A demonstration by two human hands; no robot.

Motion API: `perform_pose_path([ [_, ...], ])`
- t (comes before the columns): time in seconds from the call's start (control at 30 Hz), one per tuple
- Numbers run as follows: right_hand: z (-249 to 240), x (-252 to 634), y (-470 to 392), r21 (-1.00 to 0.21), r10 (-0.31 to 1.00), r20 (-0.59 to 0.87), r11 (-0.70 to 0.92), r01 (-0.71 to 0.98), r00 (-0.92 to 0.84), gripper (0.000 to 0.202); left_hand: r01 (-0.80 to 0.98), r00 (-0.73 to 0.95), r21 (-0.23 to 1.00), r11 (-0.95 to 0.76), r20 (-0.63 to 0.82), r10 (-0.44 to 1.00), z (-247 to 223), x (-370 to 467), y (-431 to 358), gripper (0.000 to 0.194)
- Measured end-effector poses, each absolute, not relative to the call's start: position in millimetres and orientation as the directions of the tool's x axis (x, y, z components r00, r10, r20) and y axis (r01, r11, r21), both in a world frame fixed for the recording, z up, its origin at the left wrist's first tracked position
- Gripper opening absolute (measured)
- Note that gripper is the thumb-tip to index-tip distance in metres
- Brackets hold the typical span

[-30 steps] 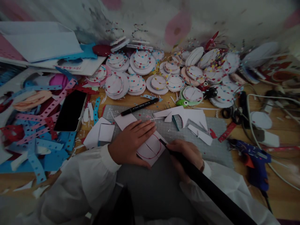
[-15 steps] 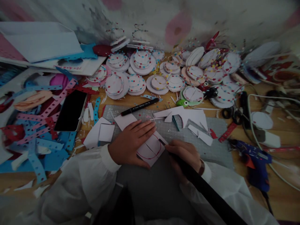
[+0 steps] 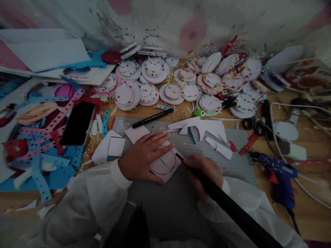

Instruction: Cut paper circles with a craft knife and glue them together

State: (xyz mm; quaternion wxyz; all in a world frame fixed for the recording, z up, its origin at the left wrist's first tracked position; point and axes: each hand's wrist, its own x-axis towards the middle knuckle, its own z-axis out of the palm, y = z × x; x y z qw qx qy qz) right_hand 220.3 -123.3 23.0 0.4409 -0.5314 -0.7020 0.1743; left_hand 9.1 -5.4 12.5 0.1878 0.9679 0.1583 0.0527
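Two hands work over the cutting mat (image 3: 165, 213): the left hand (image 3: 146, 157) lies flat on white card (image 3: 169, 165), the right hand's (image 3: 205, 174) grip closed around a black tool (image 3: 219, 198).

One white card (image 3: 167, 168), partly hidden beneath your left hand (image 3: 146, 158); one long black tool (image 3: 222, 199), cut off below.

Over there, the left hand (image 3: 144, 159) lies spread on a white card (image 3: 165, 178) — a reddish circle (image 3: 175, 162) on it — and the right hand (image 3: 207, 170) grips a black tool (image 3: 222, 199), tip near the circle. Trimmed pale discs (image 3: 173, 93) crowd the far side.
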Motion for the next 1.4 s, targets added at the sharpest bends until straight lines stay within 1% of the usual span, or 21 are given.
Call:
perform_pose_path([
  [0.1,20.5,220.4,-119.4,-0.698,0.885,0.454,0.425,0.576,-0.102,0.020,0.283,0.945,0.389,-0.876,0.044,0.325,12.9,9.1,-5.3,0.103],
  [0.27,14.9,220.7,-117.2,-0.708,0.890,0.445,0.415,0.571,-0.095,0.019,0.295,0.940,0.391,-0.872,0.043,0.337,13.2,8.8,-6.0,0.103],
  [0.33,11.8,220.4,-116.4,-0.719,0.886,0.451,0.432,0.544,-0.108,0.018,0.294,0.940,0.388,-0.874,0.046,0.337,12.9,9.1,-6.0,0.103],
  [0.43,6.9,218.5,-113.5,-0.708,0.861,0.475,0.496,0.502,-0.182,0.016,0.289,0.940,0.377,-0.880,0.061,0.335,11.3,9.7,-5.7,0.103],
  [0.53,4.6,215.7,-110.9,-0.661,0.833,0.484,0.549,0.511,-0.269,0.012,0.295,0.937,0.374,-0.879,0.069,0.344,8.8,9.7,-5.4,0.103],
  [0.57,4.4,215.2,-110.6,-0.655,0.830,0.487,0.553,0.515,-0.272,0.012,0.296,0.935,0.377,-0.878,0.072,0.347,7.9,9.7,-5.4,0.102],
  [0.67,4.7,216.4,-111.9,-0.709,0.863,0.474,0.491,0.507,-0.173,0.013,0.301,0.928,0.384,-0.873,0.090,0.360,6.2,9.4,-5.6,0.102],
  [0.77,6.1,219.2,-114.9,-0.752,0.890,0.447,0.426,0.504,-0.084,0.022,0.303,0.922,0.391,-0.869,0.111,0.371,5.6,9.2,-6.3,0.102],
  [0.93,10.8,218.0,-118.9,-0.703,0.867,0.470,0.481,0.523,-0.165,0.026,0.307,0.913,0.402,-0.863,0.132,0.386,6.0,9.3,-6.7,0.102],
  [1.07,12.3,214.9,-121.9,-0.664,0.858,0.481,0.489,0.566,-0.178,0.027,0.307,0.914,0.398,-0.864,0.130,0.385,6.2,9.1,-6.8,0.103],
  [1.3,10.6,208.2,-133.6,-0.665,0.868,0.484,0.446,0.599,-0.109,0.027,0.309,0.907,0.401,-0.862,0.148,0.394,4.7,9.1,-8.6,0.101],
  [1.4,11.6,203.6,-138.0,-0.695,0.879,0.475,0.403,0.596,-0.041,0.024,0.309,0.906,0.392,-0.866,0.154,0.393,4.3,9.4,-9.0,0.101],
])
